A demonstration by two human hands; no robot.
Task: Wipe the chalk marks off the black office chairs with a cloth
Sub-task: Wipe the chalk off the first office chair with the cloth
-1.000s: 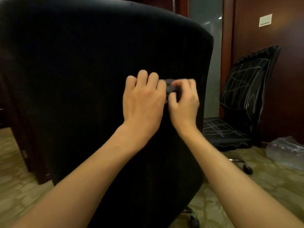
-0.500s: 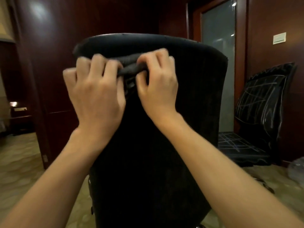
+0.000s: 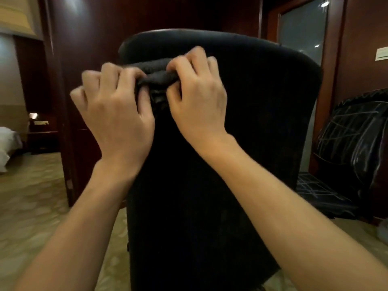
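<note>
Chairs number two, both black. One chair [image 3: 210, 164] fills the middle of the view with its back turned to the camera, its dark fabric showing no marks that can be made out. A second chair [image 3: 352, 143] stands well apart at the right edge against the wood wall, its backrest and seat crossed with pale chalk lines [image 3: 344, 131].

One cloth [image 3: 157, 78], dark and bunched into a roll, lies against the upper part of the near chair's back, just under its curved top edge. Two hands work on it: the left hand [image 3: 117, 114] grips the cloth's left end with curled fingers, and the right hand [image 3: 197, 101] grips the right end, fingers folded over the roll and thumb tucked beneath. The two hands sit close together, with only a short stretch of cloth showing between them. Both forearms are bare and reach in from the bottom corners.

Underfoot is a carpet [image 3: 31, 206] in pale green and cream patterns. Dark red-brown wood panels [image 3: 94, 38] cover the walls. Behind the near chair, to the right, is a door with a frosted glass pane [image 3: 302, 34], and a pale switch plate [image 3: 381, 53] sits on the wall at the far right edge. At the left edge a doorway opens onto another room with a small lit lamp [image 3: 33, 115] and something white [image 3: 6, 143].

Open carpet lies to the left of the near chair; on the right, a narrower strip separates the two chairs
</note>
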